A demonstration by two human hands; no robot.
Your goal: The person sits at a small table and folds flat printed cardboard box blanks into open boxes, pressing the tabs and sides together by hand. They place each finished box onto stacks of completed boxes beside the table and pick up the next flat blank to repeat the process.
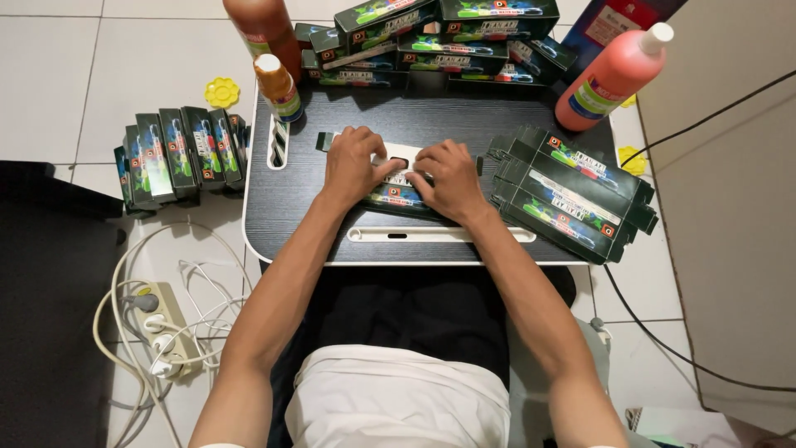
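Both my hands press one small carton (396, 192) on the dark surface (431, 124).
Left hand (352, 166) and right hand (450, 176) clamp it together; folded cartons (178, 153) wait on the floor, flat ones (572, 192) remain.

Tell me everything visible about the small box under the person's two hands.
The small box is dark cardboard with bright green, blue and red print and a pale open flap at its far end. It lies flat on the black tray table, near the front edge. The left hand and right hand press on it from above, hiding most of its top.
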